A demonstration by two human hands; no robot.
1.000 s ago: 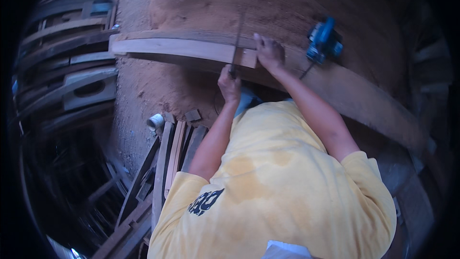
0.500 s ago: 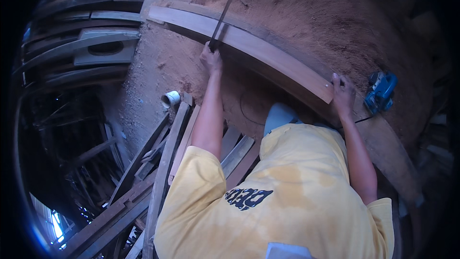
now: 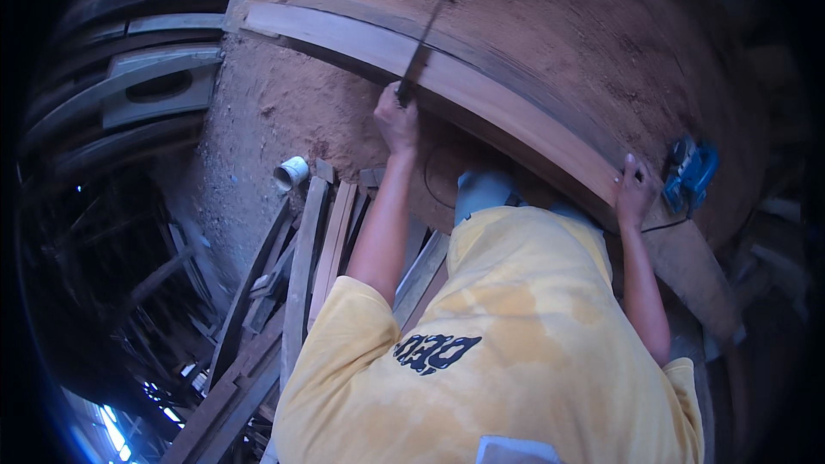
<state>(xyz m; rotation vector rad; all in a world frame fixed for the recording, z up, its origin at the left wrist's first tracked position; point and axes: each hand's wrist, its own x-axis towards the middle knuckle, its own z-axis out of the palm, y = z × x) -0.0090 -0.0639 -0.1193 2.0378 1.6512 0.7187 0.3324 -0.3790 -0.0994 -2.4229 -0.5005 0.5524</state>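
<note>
A long, pale, gently curved wooden beam (image 3: 481,94) stretches across the ground ahead of me. My left hand (image 3: 397,120) is closed around the dark lower end of a long thin tool (image 3: 421,56). The tool's narrow bar slants up across the beam, blurred at its far tip; its exact kind cannot be made out. At the beam's right end, my right hand (image 3: 638,196) grips the wood with bent fingers, some over the end edge. Just beyond that hand sits a blue electric planer (image 3: 690,174) with a dark cord.
Reddish sawdust (image 3: 550,26) covers the ground beyond the beam. Several curved timbers (image 3: 155,0) are stacked at the far left, with a panel (image 3: 163,107) having an oval hole. A white cup-like container (image 3: 292,173) lies tipped near loose planks (image 3: 305,266) at my left.
My left hand and the thin tool have moved right along the beam. My right hand stays at the beam's end. The whole view has shifted slightly.
</note>
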